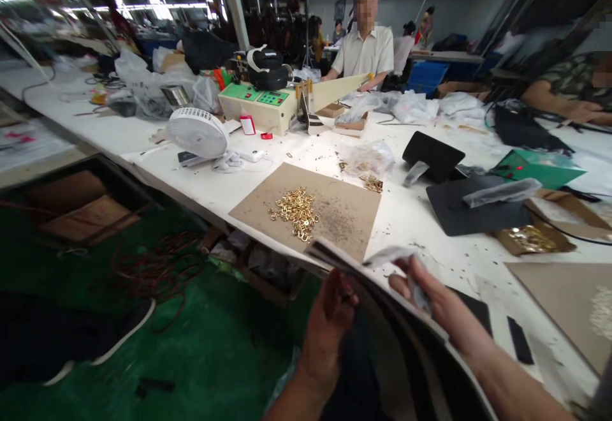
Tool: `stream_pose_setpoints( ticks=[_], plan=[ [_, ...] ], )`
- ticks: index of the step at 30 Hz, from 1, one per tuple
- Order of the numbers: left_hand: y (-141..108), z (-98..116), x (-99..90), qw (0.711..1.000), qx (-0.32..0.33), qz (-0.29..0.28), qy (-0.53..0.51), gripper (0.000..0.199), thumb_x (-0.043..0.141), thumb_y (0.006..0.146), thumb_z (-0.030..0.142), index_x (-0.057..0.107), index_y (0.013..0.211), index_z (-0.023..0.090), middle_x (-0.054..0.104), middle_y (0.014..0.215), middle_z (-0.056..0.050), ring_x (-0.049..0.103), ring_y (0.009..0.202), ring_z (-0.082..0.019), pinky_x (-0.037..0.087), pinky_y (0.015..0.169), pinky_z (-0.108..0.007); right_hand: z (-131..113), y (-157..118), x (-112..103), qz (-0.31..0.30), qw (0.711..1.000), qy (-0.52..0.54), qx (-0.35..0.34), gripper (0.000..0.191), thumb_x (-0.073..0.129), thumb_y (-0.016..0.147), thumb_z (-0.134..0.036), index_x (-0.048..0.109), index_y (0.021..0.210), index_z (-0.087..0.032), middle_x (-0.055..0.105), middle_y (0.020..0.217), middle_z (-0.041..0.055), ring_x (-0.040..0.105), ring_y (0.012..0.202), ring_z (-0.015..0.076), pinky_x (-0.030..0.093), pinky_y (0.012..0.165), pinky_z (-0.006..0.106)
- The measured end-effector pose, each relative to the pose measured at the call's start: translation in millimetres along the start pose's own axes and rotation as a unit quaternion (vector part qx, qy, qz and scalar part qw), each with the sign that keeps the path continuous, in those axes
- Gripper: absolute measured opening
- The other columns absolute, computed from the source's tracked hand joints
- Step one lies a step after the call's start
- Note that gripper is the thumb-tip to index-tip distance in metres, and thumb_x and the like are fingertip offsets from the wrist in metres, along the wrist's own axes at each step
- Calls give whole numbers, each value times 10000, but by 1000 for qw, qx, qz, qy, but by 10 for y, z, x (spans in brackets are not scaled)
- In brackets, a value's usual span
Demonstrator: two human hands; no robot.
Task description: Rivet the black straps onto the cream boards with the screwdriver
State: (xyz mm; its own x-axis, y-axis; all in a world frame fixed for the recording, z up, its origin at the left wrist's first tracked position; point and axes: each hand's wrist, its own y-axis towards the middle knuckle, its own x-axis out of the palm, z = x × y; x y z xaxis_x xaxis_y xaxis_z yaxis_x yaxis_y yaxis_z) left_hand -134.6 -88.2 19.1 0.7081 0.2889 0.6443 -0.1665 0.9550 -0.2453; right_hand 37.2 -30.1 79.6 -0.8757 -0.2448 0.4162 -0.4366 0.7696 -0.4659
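Note:
A long dark panel with pale edges [411, 338], perhaps several layers, slants down from the table's front edge to the lower right. My left hand [327, 328] is closed around its near edge, with the fingers curled and partly blurred. On the panel's other side, my right hand [442, 303] is closed on a crumpled piece of clear plastic film [419, 293]. Part of the panel is hidden by my hands. Just beyond its upper end, a heap of small gold metal rings [299, 210] lies on a brown board [261, 194], beside scattered dark crumbs.
A white fan [198, 132] and a cream machine with green panels [258, 105] stand at the back left. Black sheets [473, 201] and an open box of gold parts [535, 239] lie to the right. Across the table is a person in a white shirt [366, 54].

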Motion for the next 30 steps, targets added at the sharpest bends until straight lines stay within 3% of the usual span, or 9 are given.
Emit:
stream_pose_setpoints(
  ticks=[2, 5, 8, 11, 17, 20, 24, 27, 30],
  plan=[
    [-36, 50, -207, 999, -32, 40, -18, 555, 906, 701, 406, 739, 1204, 243, 766, 1122, -76, 705, 1073, -264, 550, 941, -353, 314, -31, 77, -11, 998, 12, 60, 532, 582, 891, -731, 629, 816, -206, 514, 569, -40, 395, 402, 73, 380, 407, 213],
    [-175, 148, -558, 993, -80, 62, -60, 508, 921, 673, 321, 758, 1145, 229, 727, 714, 13, 706, 652, -171, 578, 681, -284, 379, 33, 63, -57, 993, -104, 27, 409, 763, 837, -570, 706, 1008, -203, 706, 859, 25, 664, 722, 155, 540, 653, 270],
    [-354, 216, -814, 984, -111, 114, -81, 410, 933, 655, 294, 776, 1009, 160, 762, 743, -25, 718, 634, -174, 573, 623, -251, 141, 272, 26, -126, 971, -195, -50, 563, 816, 813, -474, 662, 1302, -241, 715, 1233, 69, 657, 1149, 242, 499, 1002, 357],
    [-479, 230, -874, 982, -103, 146, -67, 432, 936, 647, 274, 772, 1024, 143, 810, 918, -90, 768, 794, -257, 615, 734, -326, -40, 695, 128, -81, 942, -301, -122, 515, 737, 868, -505, 684, 1293, -219, 721, 1250, 88, 659, 1156, 260, 482, 1028, 390],
    [-616, 252, -680, 991, -83, 108, 4, 428, 909, 687, 316, 775, 1065, 166, 803, 976, -96, 746, 932, -308, 576, 856, -393, 73, 1405, 446, 65, 749, -617, -233, 294, 666, 896, -436, 782, 1095, -255, 751, 990, 55, 676, 888, 232, 489, 789, 336],
    [-657, 236, -623, 994, -85, 38, 65, 345, 889, 711, 389, 773, 949, 168, 767, 844, -63, 707, 820, -253, 533, 784, -344, 152, 1477, 457, 76, 700, -667, -244, 270, 628, 927, -459, 784, 1097, -318, 734, 1052, 38, 671, 911, 229, 466, 763, 320],
    [-639, 127, -612, 985, -63, -39, 158, 399, 852, 721, 519, 754, 835, 149, 690, 784, -49, 623, 763, -215, 462, 733, -319, 178, 1457, 421, 67, 708, -650, -267, 222, 632, 931, -434, 785, 1017, -298, 728, 1050, 34, 666, 895, 209, 457, 753, 300],
    [-599, 29, -607, 974, -16, -65, 215, 427, 840, 717, 561, 757, 775, 146, 667, 809, -56, 578, 769, -199, 430, 723, -306, 106, 1322, 316, 52, 756, -585, -288, 137, 674, 896, -345, 761, 898, -239, 739, 933, 23, 659, 842, 181, 460, 739, 272],
    [-565, -47, -564, 968, 0, -79, 237, 416, 821, 740, 562, 757, 752, 151, 657, 801, -64, 566, 770, -202, 426, 728, -311, -67, 974, -19, 65, 808, -506, -296, 136, 661, 892, -330, 727, 889, -211, 740, 836, 10, 648, 745, 157, 465, 685, 253]
  ],
)
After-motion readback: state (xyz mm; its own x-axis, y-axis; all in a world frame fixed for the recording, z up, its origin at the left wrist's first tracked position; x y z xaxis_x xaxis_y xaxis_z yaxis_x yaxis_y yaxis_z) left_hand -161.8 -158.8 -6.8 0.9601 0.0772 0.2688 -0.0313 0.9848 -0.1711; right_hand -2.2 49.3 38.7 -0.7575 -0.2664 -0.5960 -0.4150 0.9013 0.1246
